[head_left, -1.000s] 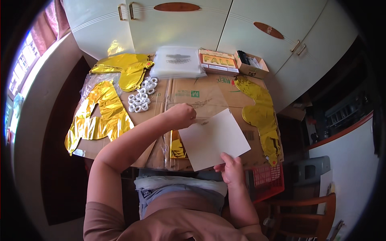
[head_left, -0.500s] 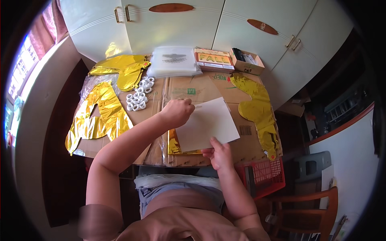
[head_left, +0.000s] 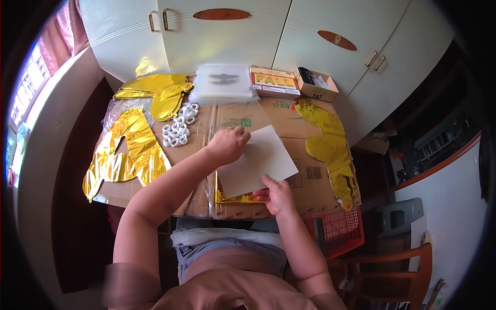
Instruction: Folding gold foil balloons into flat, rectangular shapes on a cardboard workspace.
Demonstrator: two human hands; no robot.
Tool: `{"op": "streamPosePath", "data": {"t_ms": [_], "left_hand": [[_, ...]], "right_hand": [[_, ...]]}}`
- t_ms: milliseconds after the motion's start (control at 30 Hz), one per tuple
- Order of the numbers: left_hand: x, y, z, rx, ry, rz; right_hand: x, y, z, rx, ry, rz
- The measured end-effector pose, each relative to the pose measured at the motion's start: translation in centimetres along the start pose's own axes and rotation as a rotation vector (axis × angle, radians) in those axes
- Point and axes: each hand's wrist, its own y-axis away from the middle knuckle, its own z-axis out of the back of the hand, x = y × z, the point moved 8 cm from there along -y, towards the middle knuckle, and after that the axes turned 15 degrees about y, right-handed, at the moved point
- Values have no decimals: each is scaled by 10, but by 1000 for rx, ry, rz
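A stiff white card (head_left: 261,165) lies slanted over a flat gold foil piece (head_left: 223,192), of which only the left and near edges show. My right hand (head_left: 278,197) grips the card's near right edge, thumb on top and fingers curled underneath. At the card's upper left edge, my left hand (head_left: 230,144) is closed in a pinch; its fingertips hide what they hold. Beneath everything is a brown cardboard sheet (head_left: 287,139) spread over the table.
On the left lie a gold foil balloon (head_left: 135,132), a stack of gold foil balloons (head_left: 168,98) and several small white rolls (head_left: 175,134). Along the back stand clear plastic bags (head_left: 225,85), a lettered box (head_left: 275,82) and an open box (head_left: 318,85). Another gold foil balloon (head_left: 330,147) lies right.
The white card has shifted a little left and turned slightly, with my right hand on its near edge. My left hand stays nearly in place.
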Motion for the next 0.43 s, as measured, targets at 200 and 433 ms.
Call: {"op": "streamPosePath", "data": {"t_ms": [200, 433], "left_hand": [[-8, -9, -6, -1, 43, -159], [-14, -1, 7, 40, 73, -184]], "right_hand": [[3, -1, -7, -7, -9, 21], [7, -5, -13, 2, -27, 77]]}}
